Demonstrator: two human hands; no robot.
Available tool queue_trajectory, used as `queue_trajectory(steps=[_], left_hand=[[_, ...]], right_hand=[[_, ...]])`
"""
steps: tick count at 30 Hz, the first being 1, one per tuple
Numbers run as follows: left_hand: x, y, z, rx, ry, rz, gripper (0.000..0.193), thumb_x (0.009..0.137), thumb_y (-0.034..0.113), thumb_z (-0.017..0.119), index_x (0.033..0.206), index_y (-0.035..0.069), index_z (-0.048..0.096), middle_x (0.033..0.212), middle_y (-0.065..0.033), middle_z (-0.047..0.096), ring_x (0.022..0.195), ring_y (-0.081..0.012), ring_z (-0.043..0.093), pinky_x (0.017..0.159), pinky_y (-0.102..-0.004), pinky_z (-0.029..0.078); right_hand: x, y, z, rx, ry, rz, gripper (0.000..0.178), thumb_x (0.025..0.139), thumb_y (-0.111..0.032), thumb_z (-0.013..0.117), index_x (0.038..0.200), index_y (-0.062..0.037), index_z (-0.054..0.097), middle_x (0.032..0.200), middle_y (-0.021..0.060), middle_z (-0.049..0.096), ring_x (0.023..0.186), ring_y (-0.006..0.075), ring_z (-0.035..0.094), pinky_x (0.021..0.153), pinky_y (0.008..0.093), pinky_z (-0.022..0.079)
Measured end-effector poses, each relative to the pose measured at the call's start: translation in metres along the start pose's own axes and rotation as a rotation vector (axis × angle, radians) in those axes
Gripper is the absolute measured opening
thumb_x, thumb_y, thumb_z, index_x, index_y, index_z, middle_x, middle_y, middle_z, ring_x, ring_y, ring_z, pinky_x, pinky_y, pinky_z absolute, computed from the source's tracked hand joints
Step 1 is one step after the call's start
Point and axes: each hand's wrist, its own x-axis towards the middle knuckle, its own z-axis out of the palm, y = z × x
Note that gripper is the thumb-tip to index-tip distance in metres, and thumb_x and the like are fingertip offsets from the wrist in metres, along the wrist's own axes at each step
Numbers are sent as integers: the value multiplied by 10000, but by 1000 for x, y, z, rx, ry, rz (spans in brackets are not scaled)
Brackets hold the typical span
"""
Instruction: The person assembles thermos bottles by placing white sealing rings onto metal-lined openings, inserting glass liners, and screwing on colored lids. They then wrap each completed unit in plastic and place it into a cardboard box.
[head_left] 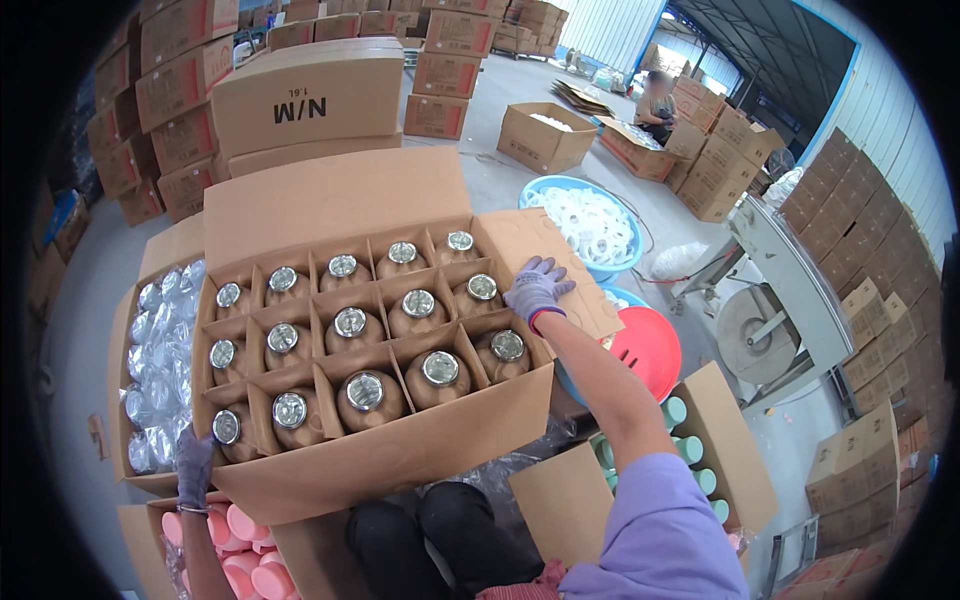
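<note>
Rectangular brown cardboard carton (400, 465): open, flaps spread
Brown cardboard dividers (329, 400): crossed inside the carton
Rounded brown silver-topped bottles (352, 338): fifteen, upright, one per carton cell

Saw a divided carton (400, 455) in the middle

Counted fifteen bottles (364, 391) inside, three rows of five. Found bagged pieces (160, 350) in an open carton (175, 242) just left, cup-shaped pieces (240, 525) in a box (140, 545) at the near left, cylinders (690, 450) in another box (735, 435) at the near right. Noted rings (585, 220) in a basin (612, 270) on the right, a dish (655, 355) nearer, a machine (790, 280) farther right. Made out stacked cartons (185, 85) behind, to the left.
</note>
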Motion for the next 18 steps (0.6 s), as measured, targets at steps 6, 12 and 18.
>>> queue_trajectory(steps=[6, 12, 18], left_hand=[[21, -14, -6, -287, -235, 33, 291, 831, 174, 617, 994, -62, 662, 771, -102, 665, 684, -175, 619, 637, -375, 512], [123, -87, -15, -335, -38, 146, 286, 790, 91, 609, 1021, -58, 688, 781, -77, 682, 675, -135, 604, 588, -324, 509], [174, -122, -26, -151, 110, 157, 350, 789, 96, 695, 1104, -57, 689, 887, -127, 726, 758, -174, 648, 685, -359, 533]], right_hand=[[16, 7, 29, -85, 139, 5, 642, 866, -330, 623, 1356, 32, 421, 1289, 232, 477, 1206, 450, 470, 1022, 655, 328], [-62, 13, 1, -97, 21, -212, 688, 860, -432, 626, 1347, 14, 432, 1236, 226, 554, 1105, 387, 594, 913, 571, 465], [-90, 26, 2, 173, -98, -309, 693, 802, -448, 655, 1294, 18, 511, 1187, 215, 658, 1140, 346, 641, 940, 449, 518]])
